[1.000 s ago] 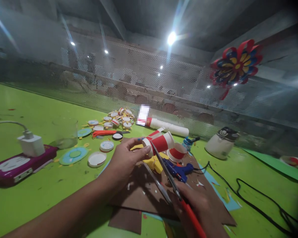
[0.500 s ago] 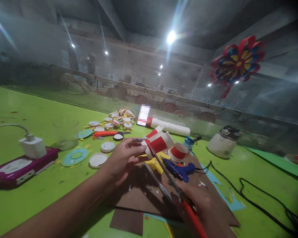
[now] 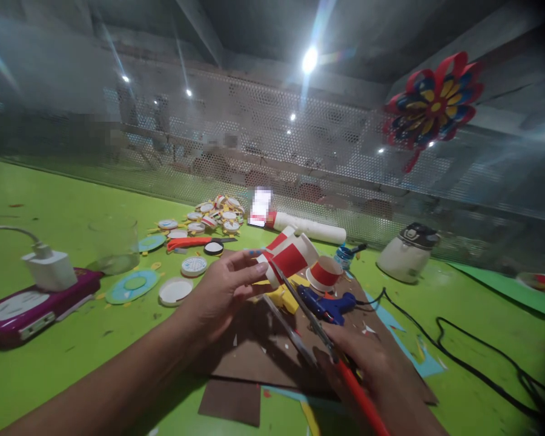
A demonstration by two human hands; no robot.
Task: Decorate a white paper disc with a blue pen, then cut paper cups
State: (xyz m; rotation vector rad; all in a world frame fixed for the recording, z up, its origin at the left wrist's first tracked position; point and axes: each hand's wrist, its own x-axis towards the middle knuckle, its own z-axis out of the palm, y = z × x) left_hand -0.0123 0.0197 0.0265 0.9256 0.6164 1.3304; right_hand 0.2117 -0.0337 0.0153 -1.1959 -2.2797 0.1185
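My left hand (image 3: 224, 290) pinches the base of a red-and-white paper cup (image 3: 290, 259) and holds it on its side above the table. My right hand (image 3: 367, 366) grips red-handled scissors (image 3: 313, 324). Their blades are spread, and the upper blade's tip touches the cup near its base. A second red-and-white cup (image 3: 324, 274) stands upside down just behind the held one. A blue glue gun (image 3: 327, 303) lies to the right of the blades, on brown card (image 3: 254, 357).
On the green table (image 3: 63, 206) lie cut paper discs (image 3: 175, 290), a pile of cup bottoms (image 3: 215, 215), an orange knife (image 3: 188, 243), a clear glass (image 3: 113, 245), a charger on a purple box (image 3: 31, 297), a white roll (image 3: 309, 229), a white pot (image 3: 406, 254) and black cable (image 3: 472, 369). Mesh screen behind.
The cup and the scissors stay together and have shifted little. The view has tilted slightly, so the things on the table sit a little higher in the frame.
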